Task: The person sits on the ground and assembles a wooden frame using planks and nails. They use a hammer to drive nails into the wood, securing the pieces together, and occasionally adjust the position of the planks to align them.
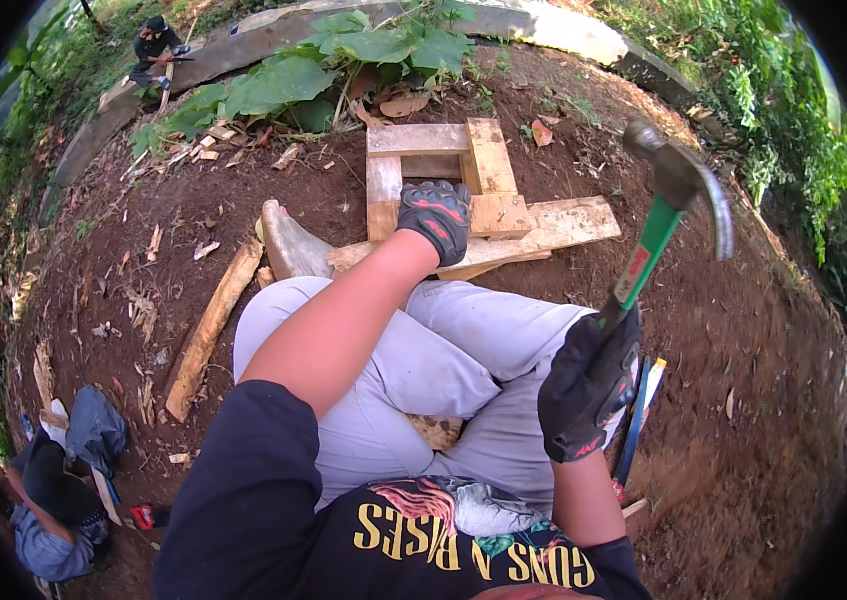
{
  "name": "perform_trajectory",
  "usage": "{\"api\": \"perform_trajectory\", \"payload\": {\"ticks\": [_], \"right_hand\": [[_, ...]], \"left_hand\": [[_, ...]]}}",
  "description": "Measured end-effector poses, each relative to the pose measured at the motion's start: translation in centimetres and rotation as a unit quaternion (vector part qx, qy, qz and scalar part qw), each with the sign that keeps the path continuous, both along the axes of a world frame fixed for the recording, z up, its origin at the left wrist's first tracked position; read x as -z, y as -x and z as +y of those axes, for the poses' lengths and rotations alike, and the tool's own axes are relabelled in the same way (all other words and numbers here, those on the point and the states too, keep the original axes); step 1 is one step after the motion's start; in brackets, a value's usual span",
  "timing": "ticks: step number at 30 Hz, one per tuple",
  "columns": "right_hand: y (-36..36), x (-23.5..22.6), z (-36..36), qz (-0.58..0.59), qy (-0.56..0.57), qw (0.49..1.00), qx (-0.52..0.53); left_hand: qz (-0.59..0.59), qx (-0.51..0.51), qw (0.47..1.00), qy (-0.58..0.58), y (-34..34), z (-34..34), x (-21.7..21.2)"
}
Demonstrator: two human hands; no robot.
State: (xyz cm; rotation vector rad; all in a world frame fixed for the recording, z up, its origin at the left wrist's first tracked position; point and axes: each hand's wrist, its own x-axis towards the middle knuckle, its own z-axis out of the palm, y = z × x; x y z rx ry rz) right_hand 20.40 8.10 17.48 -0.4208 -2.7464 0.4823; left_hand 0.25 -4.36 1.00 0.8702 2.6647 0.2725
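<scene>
My right hand (591, 385), in a black glove, is wrapped round the green handle of a claw hammer (651, 238). The hammer is raised to the right, its metal head up and away from the wood. My left hand (436, 214), gloved in black with red marks, is closed over the near side of a square wooden frame (491, 158). Short, light boards make up the frame, with an opening in the middle. Beneath its near edge lies a longer plank (573, 222). Whether the left fingers also pinch something small is hidden.
A rough timber piece (213, 328) lies on the soil to my left. Beside my right thigh is a blue, long thin object (631, 435). Leafy plants (283, 85) grow beyond the frame. One person (155, 50) sits far left; another (58, 500) is at lower left.
</scene>
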Motion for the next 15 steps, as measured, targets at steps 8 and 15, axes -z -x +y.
{"api": "perform_trajectory", "payload": {"ticks": [8,15], "right_hand": [[1.6,-3.4,-0.4,0.001,0.068,0.998,-0.010],[0.0,3.8,1.4,-0.252,-0.050,0.966,-0.002]], "left_hand": [[-0.023,0.004,1.000,0.003,0.6,-0.4,-0.2],[-0.019,0.025,0.999,0.017,0.5,0.5,-1.5]]}}
